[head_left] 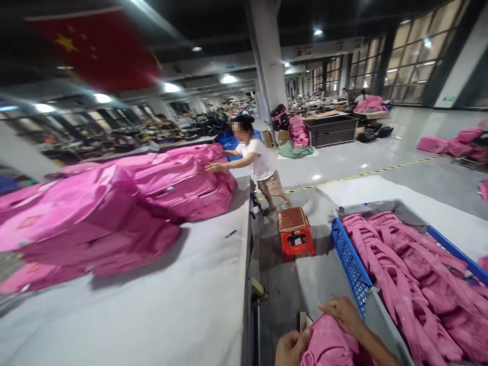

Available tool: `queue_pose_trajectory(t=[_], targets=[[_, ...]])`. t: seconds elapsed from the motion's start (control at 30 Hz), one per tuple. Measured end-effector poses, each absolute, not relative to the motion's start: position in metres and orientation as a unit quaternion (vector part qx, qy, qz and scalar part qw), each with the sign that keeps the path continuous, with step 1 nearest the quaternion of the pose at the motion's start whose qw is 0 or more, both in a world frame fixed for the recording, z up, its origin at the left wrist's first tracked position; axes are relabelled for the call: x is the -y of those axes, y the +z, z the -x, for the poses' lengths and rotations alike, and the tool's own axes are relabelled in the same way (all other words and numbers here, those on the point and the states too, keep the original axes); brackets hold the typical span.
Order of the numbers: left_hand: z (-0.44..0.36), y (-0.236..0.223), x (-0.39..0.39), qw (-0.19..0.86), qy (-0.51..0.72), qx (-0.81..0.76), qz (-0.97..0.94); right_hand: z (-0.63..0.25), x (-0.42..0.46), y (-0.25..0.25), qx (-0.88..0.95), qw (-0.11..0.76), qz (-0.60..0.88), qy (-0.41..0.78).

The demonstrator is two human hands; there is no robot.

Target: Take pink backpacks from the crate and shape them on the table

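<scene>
1. Pink fabric bundle (328,345) sits at the bottom edge of the view, partly cut off by the frame, between the wearer's two hands.
2. Left hand (290,348) is curled against the bundle's near side; whether it grips cannot be told. Right hand (341,312) lies flat on top, fingers spread, beside the blue crate (348,259).
3. Crate is heaped with pink straps (419,284) and runs out of view at right.
4. Narrow aisle separates it from the long grey table (171,305); a red stool (295,234) stands in that gap.
5. Pink fabric pile (114,208) covers the table's far half, blurred at left.
6. A co-worker (259,162) leans onto the pile from the aisle end, open floor behind.
</scene>
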State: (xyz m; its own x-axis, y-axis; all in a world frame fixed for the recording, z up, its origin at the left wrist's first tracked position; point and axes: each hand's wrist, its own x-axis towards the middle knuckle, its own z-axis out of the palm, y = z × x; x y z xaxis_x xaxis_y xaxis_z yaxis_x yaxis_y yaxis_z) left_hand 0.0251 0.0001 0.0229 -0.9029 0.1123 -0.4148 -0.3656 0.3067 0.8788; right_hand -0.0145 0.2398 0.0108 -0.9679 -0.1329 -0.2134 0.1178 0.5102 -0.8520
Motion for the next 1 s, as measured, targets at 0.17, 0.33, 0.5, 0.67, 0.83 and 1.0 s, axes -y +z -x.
queue_pose_trajectory(t=[0.17,0.33,0.5,0.67,0.83,1.0], targets=[[-0.022,0.006,-0.008,0.203,0.570,-0.787,0.118,0.037,-0.215,-0.042,-0.864,0.163,-0.049,-0.474],[-0.024,0.007,-0.011,0.187,0.562,-0.803,0.072,0.039,-0.228,-0.040,-0.877,0.122,-0.070,-0.459],[-0.032,0.003,-0.007,0.180,0.540,-0.820,0.059,0.008,-0.264,-0.048,-0.855,0.074,-0.110,-0.501],[-0.046,-0.002,-0.004,0.148,0.547,-0.822,0.065,-0.044,-0.294,-0.066,-0.827,0.049,-0.112,-0.548],[-0.074,-0.005,0.015,0.087,0.473,-0.875,0.057,-0.074,-0.310,-0.075,-0.845,0.015,-0.134,-0.517],[-0.151,-0.021,0.071,0.139,0.357,-0.918,0.100,-0.079,-0.324,-0.063,-0.888,0.020,-0.135,-0.439]])
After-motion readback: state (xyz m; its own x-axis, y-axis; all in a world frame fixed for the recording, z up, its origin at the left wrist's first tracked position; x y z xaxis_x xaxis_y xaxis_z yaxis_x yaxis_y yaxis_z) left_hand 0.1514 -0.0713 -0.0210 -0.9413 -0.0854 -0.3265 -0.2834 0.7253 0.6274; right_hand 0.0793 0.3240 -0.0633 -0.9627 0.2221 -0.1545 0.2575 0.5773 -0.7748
